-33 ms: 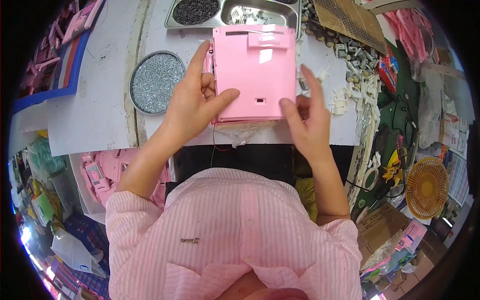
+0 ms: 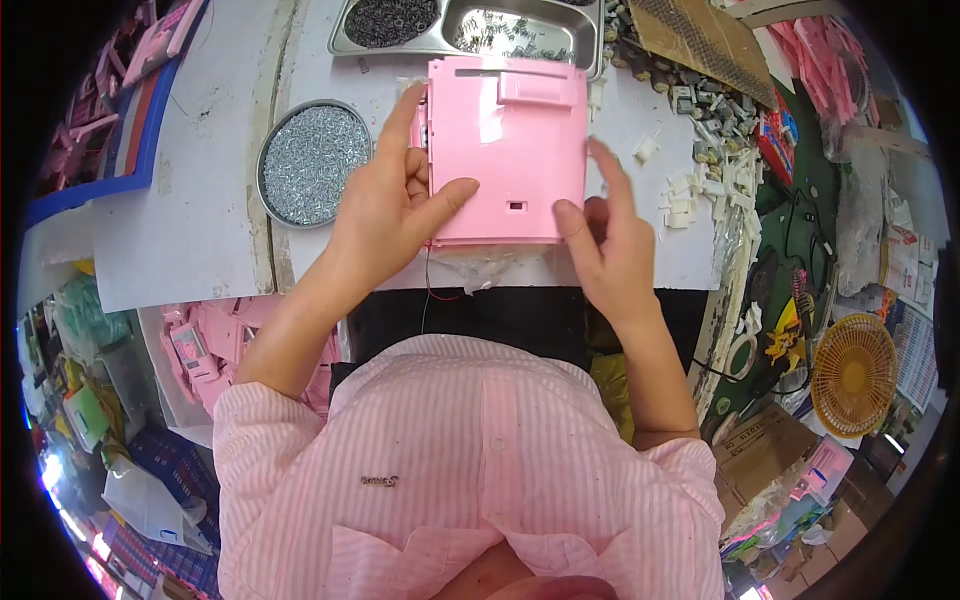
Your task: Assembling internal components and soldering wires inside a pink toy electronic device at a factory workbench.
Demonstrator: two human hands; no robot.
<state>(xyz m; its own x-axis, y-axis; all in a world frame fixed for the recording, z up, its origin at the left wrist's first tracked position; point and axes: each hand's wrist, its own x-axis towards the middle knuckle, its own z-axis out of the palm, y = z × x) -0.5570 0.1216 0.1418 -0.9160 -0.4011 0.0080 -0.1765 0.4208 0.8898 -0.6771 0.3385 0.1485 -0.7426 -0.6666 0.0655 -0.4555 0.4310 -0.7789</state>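
Observation:
A square pink plastic casing (image 2: 506,150) is held up over the white table, its smooth face showing a small rectangular slot low down and a raised block near the far edge. My left hand (image 2: 392,190) grips its left side, thumb on the face and index finger stretched along the edge. At the lower right corner, the thumb of my right hand (image 2: 615,235) presses the face while its index finger lies along the right edge; the other fingers are partly hidden. A thin red wire hangs below the casing's lower left corner.
Left of the casing stands a round dish of small silver screws (image 2: 314,165). Behind it is a metal tray (image 2: 470,50) with dark springs and small metal parts. White plastic pieces (image 2: 690,195) lie at the right. A bin (image 2: 205,345) of pink parts sits below the table's near edge.
The casing has tilted slightly, its far right corner dropping nearer and its right edge shifting left. My right hand has moved a little left with it; my left hand stays nearly still.

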